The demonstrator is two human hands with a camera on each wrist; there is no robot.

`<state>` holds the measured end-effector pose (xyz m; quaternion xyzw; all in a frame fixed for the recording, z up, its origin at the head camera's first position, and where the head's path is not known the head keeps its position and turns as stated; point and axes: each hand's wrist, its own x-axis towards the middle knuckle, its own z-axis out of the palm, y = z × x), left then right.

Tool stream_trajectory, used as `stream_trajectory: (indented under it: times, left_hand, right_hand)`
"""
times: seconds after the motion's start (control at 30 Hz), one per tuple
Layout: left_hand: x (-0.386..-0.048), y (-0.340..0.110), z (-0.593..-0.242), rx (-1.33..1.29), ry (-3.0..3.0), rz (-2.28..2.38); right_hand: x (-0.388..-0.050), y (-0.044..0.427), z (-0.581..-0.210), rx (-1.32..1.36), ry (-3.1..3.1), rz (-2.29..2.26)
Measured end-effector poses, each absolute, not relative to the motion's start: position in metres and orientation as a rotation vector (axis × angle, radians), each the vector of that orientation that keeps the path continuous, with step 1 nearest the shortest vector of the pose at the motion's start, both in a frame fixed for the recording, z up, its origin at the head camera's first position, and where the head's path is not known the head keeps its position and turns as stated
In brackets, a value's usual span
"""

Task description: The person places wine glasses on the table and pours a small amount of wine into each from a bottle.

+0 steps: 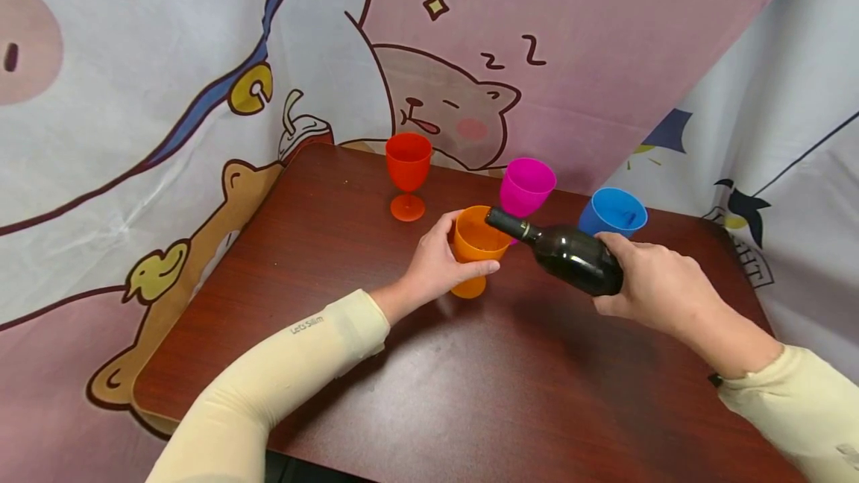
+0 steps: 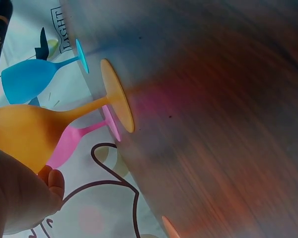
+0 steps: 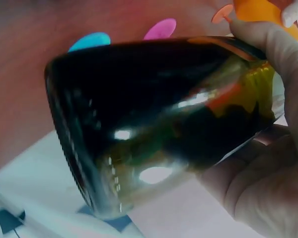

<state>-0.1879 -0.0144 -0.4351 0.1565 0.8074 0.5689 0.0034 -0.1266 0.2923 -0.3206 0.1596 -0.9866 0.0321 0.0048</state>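
Note:
My left hand grips the bowl of an orange plastic goblet, fingers behind it and thumb across the near side. Whether the goblet's foot touches the table is hard to tell. In my right hand is a dark glass wine bottle, held round its body and tilted, neck pointing left. The bottle's mouth is over the goblet's rim. No stream of liquid shows. The right wrist view has the bottle's glass body across most of it; in the left wrist view the orange goblet's stem and foot are visible.
On the dark reddish wooden table, a red goblet stands at the back left. Behind the orange one is a pink goblet, and a blue goblet stands back right, partly behind the bottle. A cartoon-printed cloth hangs behind the table.

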Motion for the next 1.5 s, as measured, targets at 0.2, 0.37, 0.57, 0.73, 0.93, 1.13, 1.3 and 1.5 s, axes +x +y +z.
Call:
stream_trajectory:
  times: [0.2,0.37,0.57,0.73,0.93,1.13,1.3,1.5]
  left_hand:
    - [-0.186,-0.012,-0.437,0.492,2.538,1.760]
    - [-0.185,-0.011,-0.436,0.493,2.539,1.763]
    - [-0.184,-0.010,-0.434,0.476,2.541,1.764]
    - [-0.184,-0.007,-0.432,0.495,2.534,1.774]
    - [-0.184,-0.008,-0.432,0.486,2.516,1.783]
    - [-0.185,-0.009,-0.433,0.488,2.518,1.777]
    - [-0.187,-0.010,-0.433,0.498,2.527,1.781]
    - [-0.193,-0.013,-0.431,0.447,2.527,1.832]
  right_hand:
    - [-0.123,0.287,-0.340,0.476,-3.126,0.239]
    - [-0.120,0.287,-0.350,0.462,-3.107,0.316]
    - [-0.118,0.290,-0.356,0.457,-3.081,0.371]
    - [-0.115,0.292,-0.360,0.447,-3.067,0.410]
    - [-0.112,0.298,-0.366,0.417,-3.071,0.416]
    - [-0.110,0.306,-0.372,0.396,-3.069,0.397]
    - [-0.109,0.310,-0.377,0.395,-3.066,0.420]
    - [-0.107,0.313,-0.384,0.368,-3.043,0.459]
